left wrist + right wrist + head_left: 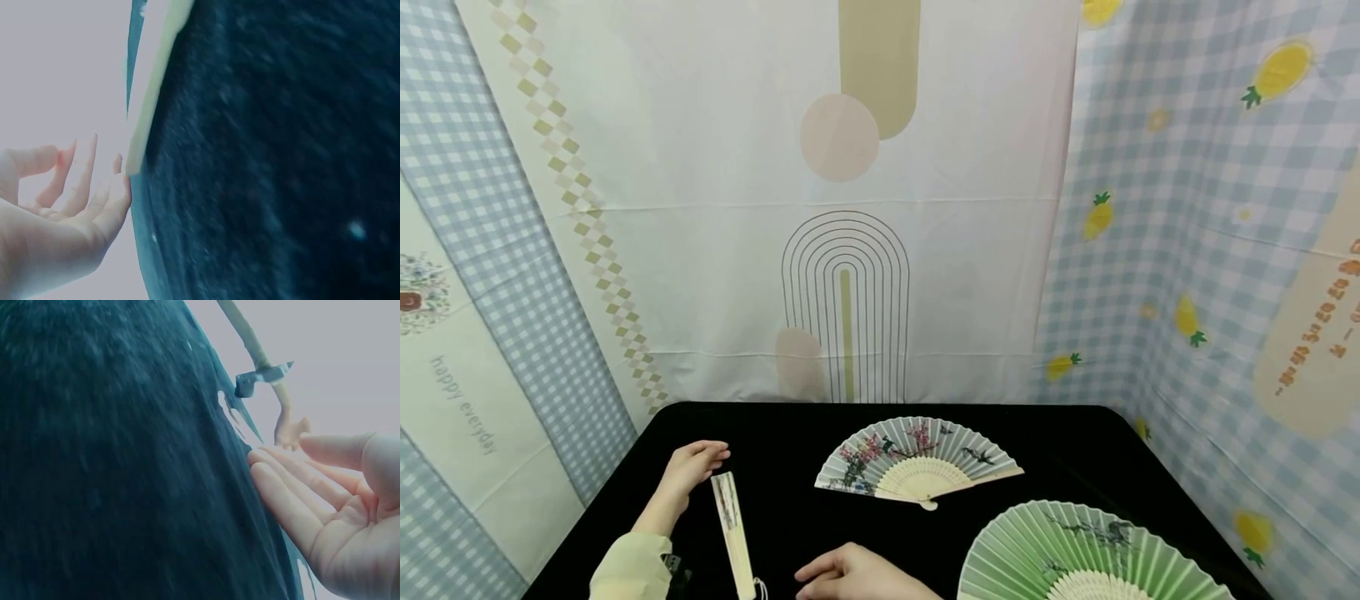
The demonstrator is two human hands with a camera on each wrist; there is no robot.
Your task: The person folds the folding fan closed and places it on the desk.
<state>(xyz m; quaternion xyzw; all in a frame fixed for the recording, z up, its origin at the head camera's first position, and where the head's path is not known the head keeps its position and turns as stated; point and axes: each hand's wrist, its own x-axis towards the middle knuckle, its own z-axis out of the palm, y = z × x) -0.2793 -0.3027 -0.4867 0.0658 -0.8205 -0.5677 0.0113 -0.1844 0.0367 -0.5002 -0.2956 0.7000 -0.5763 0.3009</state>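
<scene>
A folded hand fan [732, 533] with pale ribs and a tassel loop at its near end lies on the black-covered table, left of the middle. My left hand [688, 471] is just beyond the fan's far end, fingers loosely bent with nothing in them. In the left wrist view its fingertips come right up to the end of the folded fan [145, 119]. To the right of the fan, at the near edge of the head view, is my right hand [857, 573], holding nothing. The right wrist view shows that hand [344, 531] with its fingers extended and relaxed.
A spread white fan [977, 454] with pink blossoms and birds lies towards the back of the table. Nearer, at the right, a spread green fan [1022, 550] is cut off by the frame. Patterned curtains [970, 275] hang behind and beside the table.
</scene>
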